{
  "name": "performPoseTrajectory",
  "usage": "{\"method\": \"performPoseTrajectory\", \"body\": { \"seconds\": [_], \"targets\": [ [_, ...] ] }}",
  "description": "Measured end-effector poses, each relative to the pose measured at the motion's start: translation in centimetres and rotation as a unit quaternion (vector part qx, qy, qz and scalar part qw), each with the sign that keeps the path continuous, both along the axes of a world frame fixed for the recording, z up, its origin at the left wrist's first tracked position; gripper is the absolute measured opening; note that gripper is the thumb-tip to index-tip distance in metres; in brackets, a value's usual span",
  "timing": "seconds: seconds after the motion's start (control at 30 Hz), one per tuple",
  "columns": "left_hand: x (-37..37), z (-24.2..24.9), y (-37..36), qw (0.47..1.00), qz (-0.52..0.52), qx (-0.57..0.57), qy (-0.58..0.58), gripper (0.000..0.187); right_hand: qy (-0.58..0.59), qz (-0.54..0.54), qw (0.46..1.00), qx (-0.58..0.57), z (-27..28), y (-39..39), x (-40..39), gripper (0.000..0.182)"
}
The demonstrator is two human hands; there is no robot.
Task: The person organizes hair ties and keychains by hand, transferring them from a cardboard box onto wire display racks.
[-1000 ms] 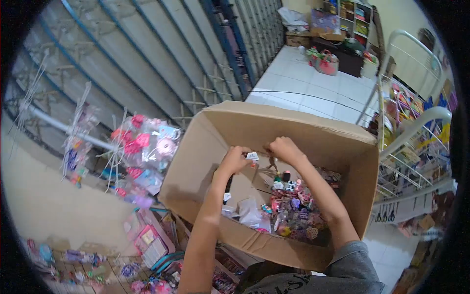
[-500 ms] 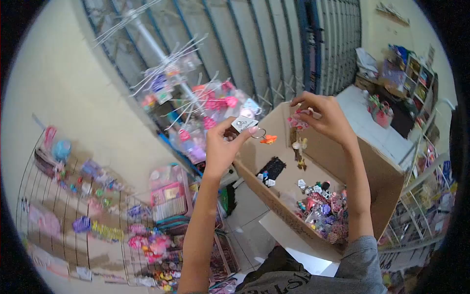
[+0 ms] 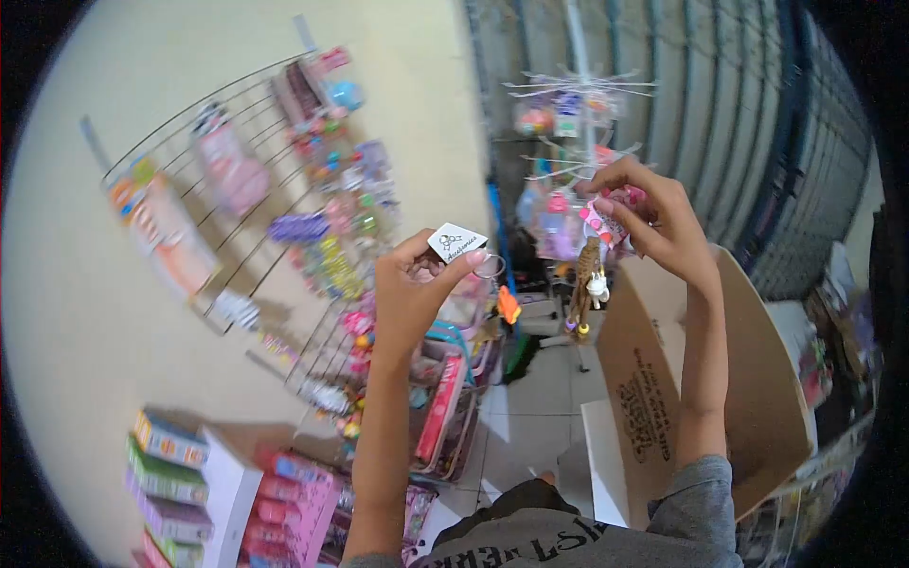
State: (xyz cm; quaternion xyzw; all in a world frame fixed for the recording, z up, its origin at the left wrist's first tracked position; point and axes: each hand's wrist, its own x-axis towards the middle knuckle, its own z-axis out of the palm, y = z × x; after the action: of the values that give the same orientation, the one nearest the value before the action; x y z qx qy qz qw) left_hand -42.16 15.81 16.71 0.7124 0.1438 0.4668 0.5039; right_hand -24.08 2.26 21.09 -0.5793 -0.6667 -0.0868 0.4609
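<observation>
My left hand (image 3: 412, 289) is closed on a keychain, pinching its white diamond-shaped card (image 3: 456, 244) between thumb and fingers. From the card hang a metal ring (image 3: 490, 266) and a small orange charm (image 3: 508, 305). Higher and to the right, my right hand (image 3: 658, 222) grips a second keychain by its pink-and-white top (image 3: 603, 222). Brown strands (image 3: 587, 270) with beads at their ends dangle below it, beside a small white figure (image 3: 598, 290). Under my right forearm stands an open cardboard box (image 3: 649, 398) with dark print on its side.
A wire rack (image 3: 275, 90) on the left wall carries packaged trinkets. Ahead stands a display pole (image 3: 579, 47) with white hooks and hanging goods, before a folding metal gate (image 3: 720, 123). Baskets (image 3: 453, 454) and boxed goods (image 3: 170, 469) sit low on the left. Floor tiles (image 3: 530, 426) show between them.
The view has swung left, bringing the wall rack nearer the middle and moving the box to the right. Both hands keep their keychains; the box's contents are out of sight.
</observation>
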Motion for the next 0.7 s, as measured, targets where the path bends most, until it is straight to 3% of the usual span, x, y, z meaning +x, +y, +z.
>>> {"method": "performPoseTrajectory", "body": {
  "seconds": [0.1,0.2,0.27,0.33,0.37,0.4,0.43,0.47,0.5,0.57,0.63,0.7],
  "targets": [
    [-4.3,-1.4,1.6,0.998,0.060,0.006,-0.019,0.018,-0.026,0.095,0.994,0.048,-0.4,3.8,-2.6,0.010],
    [-8.2,-3.6,1.9,0.991,0.114,-0.037,-0.059,0.019,-0.022,0.139,0.990,0.000,-0.9,6.3,-5.0,0.013],
    [-10.9,-6.5,2.5,0.986,0.151,-0.059,-0.036,0.018,-0.045,0.170,0.984,0.009,-1.5,8.1,-6.9,0.015],
    [-14.0,-9.1,2.1,0.975,0.200,-0.098,0.024,0.018,0.002,0.211,0.977,-0.008,-2.4,9.4,-8.6,0.015],
    [-15.3,-10.4,2.0,0.963,0.247,-0.086,0.068,0.018,0.055,0.203,0.974,-0.081,-2.4,9.4,-9.7,0.015],
    [-16.2,-11.8,2.0,0.948,0.290,-0.072,0.111,0.018,0.055,0.213,0.972,-0.086,-2.7,9.8,-10.5,0.015],
    [-16.6,-14.7,2.8,0.959,0.228,-0.164,-0.046,0.020,0.033,0.221,0.971,-0.087,-2.9,10.2,-11.2,0.014],
    [-17.3,-16.4,2.8,0.957,0.234,-0.167,-0.046,0.020,0.011,0.227,0.970,-0.088,-3.2,10.6,-11.8,0.014],
    [-17.9,-17.8,2.6,0.945,0.260,-0.197,-0.002,0.021,-0.026,0.246,0.968,-0.036,-4.0,11.5,-12.1,0.014],
    [-18.8,-22.3,3.2,0.928,0.288,-0.231,0.040,0.022,-0.037,0.251,0.966,-0.059,-4.7,12.1,-12.8,0.014],
    [-19.4,-27.4,4.8,0.920,0.328,-0.181,0.114,0.022,-0.049,0.253,0.963,-0.081,-5.5,12.6,-13.4,0.016],
    [-19.2,-27.7,5.0,0.910,0.350,-0.193,0.110,0.022,-0.048,0.250,0.963,-0.087,-6.1,12.8,-13.7,0.016]
  ]
}}
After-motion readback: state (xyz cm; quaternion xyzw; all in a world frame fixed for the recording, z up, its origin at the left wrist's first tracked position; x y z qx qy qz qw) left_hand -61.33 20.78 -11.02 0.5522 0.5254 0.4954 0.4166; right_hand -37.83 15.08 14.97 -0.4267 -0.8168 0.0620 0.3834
